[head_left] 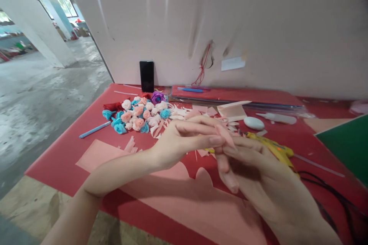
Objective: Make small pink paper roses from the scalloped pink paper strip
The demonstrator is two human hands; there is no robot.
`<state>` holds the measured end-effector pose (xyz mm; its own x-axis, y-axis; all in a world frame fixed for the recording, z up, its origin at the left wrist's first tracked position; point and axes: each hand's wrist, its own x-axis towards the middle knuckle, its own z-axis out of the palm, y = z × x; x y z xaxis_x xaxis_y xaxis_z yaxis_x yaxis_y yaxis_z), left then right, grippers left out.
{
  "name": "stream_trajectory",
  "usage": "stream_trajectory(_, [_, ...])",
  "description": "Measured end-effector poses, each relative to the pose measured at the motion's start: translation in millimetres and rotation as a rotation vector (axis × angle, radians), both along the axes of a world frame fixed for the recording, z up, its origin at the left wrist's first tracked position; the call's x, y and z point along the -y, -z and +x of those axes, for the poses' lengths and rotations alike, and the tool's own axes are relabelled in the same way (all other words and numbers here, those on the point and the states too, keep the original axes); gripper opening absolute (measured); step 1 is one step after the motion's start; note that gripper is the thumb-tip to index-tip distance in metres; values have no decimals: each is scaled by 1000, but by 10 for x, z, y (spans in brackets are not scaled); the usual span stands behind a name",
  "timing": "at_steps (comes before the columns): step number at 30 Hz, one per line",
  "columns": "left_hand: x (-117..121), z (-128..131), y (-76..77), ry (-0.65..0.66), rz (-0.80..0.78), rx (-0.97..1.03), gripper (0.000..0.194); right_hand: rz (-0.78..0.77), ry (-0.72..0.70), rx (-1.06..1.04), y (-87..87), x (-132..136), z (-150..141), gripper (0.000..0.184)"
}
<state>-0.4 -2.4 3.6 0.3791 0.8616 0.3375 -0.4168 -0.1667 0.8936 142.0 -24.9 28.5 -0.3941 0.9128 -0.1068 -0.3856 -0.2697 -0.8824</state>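
Above the red desk (57, 157), a pink paper piece (226, 136), at nine o'clock from the glue gun (283, 153), is pinched between left hand (173, 141) and right hand (260, 170); it could be creased by uneven pressure.

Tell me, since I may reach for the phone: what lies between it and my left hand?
In the head view, flowers lie between the left hand and the phone, including a purple flower near the phone and a blue flower nearer the hand.

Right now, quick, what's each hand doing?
Left hand: closed, pinching a small pink piece.
Right hand: half-curled at that piece; grip can't be told.
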Motion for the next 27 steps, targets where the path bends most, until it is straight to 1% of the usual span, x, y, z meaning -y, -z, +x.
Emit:
stream_trajectory(2, [-5,-7,2,11,-7,13,10,-7,-18,-2,14,0,7,11])
stream_trajectory(4, [-5,-13,3,19,-19,26,9,69,30,57,38,18,19,9])
stream_trajectory(5, [-4,-14,3,17,-26,33,8,140,87,118,52,33,22,9])
stream_trajectory(7, [3,-11,4,13,-34,40,8,345,254,271,82,69,18,9])
stream_trajectory(9, [11,-2,3,7,-39,42,9,554,397,391,106,106,1,15])
stream_trajectory(11, [19,11,-4,-6,-42,47,9,712,530,536,119,138,-21,19])
stream_trajectory(12, [21,19,-10,-17,-45,57,9,775,587,623,122,150,-32,18])
stream_trajectory(15, [26,43,-36,-54,-66,97,10,925,689,857,125,168,-52,14])
stream_trajectory(17, [30,55,-49,-43,-77,115,12,1005,720,920,130,166,-54,16])
stream_trajectory(20, [34,59,-41,0,-68,127,12,1119,759,945,137,152,-46,17])
stream_trajectory(22, [33,54,-20,-14,-59,110,10,1153,748,919,134,146,-39,17])
stream_trajectory(23, [31,52,-7,-24,-59,99,8,1134,723,886,130,146,-36,18])
stream_trajectory(24, [27,49,6,-29,-65,90,7,1081,683,838,124,148,-33,18])
stream_trajectory(25, [23,48,19,-25,-74,89,6,992,629,779,117,150,-29,19])
stream_trajectory(27, [12,48,40,9,-81,103,4,772,500,624,100,153,-17,21])
